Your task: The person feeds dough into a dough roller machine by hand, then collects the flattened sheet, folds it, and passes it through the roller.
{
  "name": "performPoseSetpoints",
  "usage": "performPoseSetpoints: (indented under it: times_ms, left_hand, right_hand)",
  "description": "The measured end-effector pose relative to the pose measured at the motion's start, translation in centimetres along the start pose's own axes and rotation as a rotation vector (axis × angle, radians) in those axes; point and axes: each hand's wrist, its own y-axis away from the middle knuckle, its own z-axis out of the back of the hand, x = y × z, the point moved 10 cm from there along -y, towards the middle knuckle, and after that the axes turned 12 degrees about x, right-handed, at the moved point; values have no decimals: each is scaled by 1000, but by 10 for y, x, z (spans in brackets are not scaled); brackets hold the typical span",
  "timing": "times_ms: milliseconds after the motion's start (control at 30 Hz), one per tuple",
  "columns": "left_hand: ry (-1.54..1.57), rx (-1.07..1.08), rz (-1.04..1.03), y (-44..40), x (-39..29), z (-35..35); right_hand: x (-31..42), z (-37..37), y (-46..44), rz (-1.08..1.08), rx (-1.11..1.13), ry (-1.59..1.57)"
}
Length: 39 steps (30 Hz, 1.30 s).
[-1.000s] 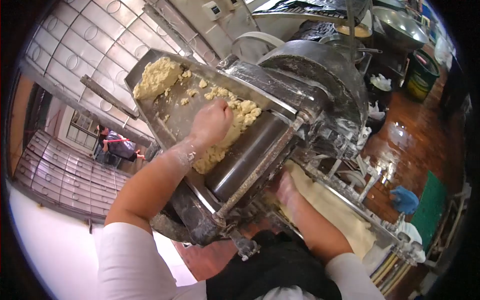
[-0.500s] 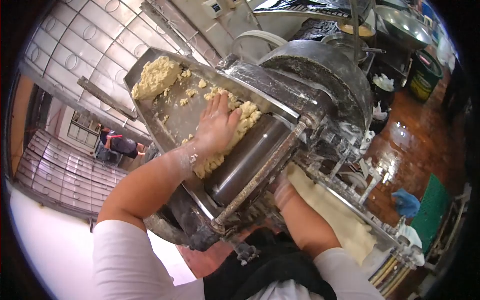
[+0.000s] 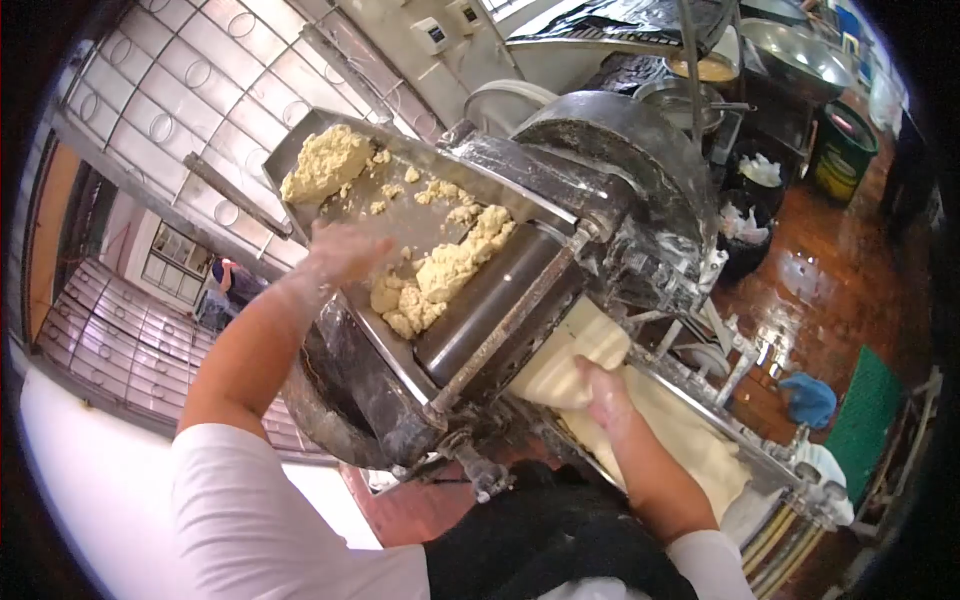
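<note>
My left hand [image 3: 350, 252], slightly blurred, hovers over the left side of the metal feed tray [image 3: 395, 215] with its fingers stretched out and nothing in them. Just right of it, crumbly yellow dough [image 3: 450, 270] lies along the dark steel roller [image 3: 495, 305] of a dough sheeter. A larger dough lump [image 3: 328, 165] rests at the tray's far end, with loose crumbs between. Below the roller, my right hand [image 3: 605, 392] grips the edge of a smooth pale dough sheet [image 3: 570, 355]; its thumb shows on top and the other fingers are mostly hidden. More sheet lies folded beneath.
A big floury wheel guard [image 3: 630, 150] stands right of the tray. Metal bowls [image 3: 795, 60] and a green bucket [image 3: 843, 150] are at the back right. A blue cloth [image 3: 808, 400] and a green mat [image 3: 862, 425] lie on the wet floor. Another person [image 3: 228, 280] is beyond the grille.
My left hand has lifted off the dough by the roller and moved left. My right hand has come out from beneath the machine with the dough sheet, which now shows below the roller.
</note>
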Motion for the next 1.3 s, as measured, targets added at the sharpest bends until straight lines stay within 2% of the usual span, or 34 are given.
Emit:
performPoseSetpoints:
  times_ms: [67, 167, 267, 300, 400, 500, 600, 700, 800, 900, 967, 1000, 1033, 1133, 1200, 1267, 1300]
  left_hand:
    - [-147, -98, 85, -21, 29, -26]
    - [155, -118, -221, -46, 1, -46]
    - [909, -273, -9, -75, 20, -57]
    - [1054, -298, -4, -67, 15, -58]
    - [974, -460, -162, -55, -7, -35]
    - [899, -534, -160, -47, -17, -28]
    - [673, -373, -56, -39, -36, -22]
    - [639, -376, -94, -57, -38, -25]
    - [846, -381, -180, -86, -28, -33]
    - [1293, -437, -222, -82, -4, -26]
    - [1359, -420, -104, -77, 19, -25]
    - [1397, -413, -41, -76, 33, -27]
    - [1366, -293, -17, -82, 39, -33]
    - [1236, 75, 49, -103, 49, -58]
    - [1189, -16, -78, -118, 21, -58]
    - [1042, -413, -233, -69, -37, -19]
    - [926, -514, -299, -64, -45, -15]
  right_hand:
    - [16, -5, 24, 143, 59, -14]
    - [21, 23, 47, 231, 34, 58]
    - [24, 50, 74, 158, -75, 170]
    - [24, 57, 81, 155, -98, 209]
    - [25, 82, 98, 174, -155, 265]
    - [19, 105, 109, 205, -173, 252]
    - [14, 120, 126, 170, -228, 250]
    - [13, 137, 141, 192, -291, 303]
    - [-2, 173, 146, 266, -301, 334]
    - [4, 190, 172, 245, -377, 495]
    - [11, 205, 195, 338, -454, 520]
    - [22, 202, 209, 310, -500, 642]
    - [34, 198, 227, 281, -546, 763]
    - [30, 228, 263, 205, -579, 646]
    - [29, 245, 279, 220, -580, 584]
    - [32, 248, 297, -18, -669, 746]
    - [34, 251, 303, -136, -709, 828]
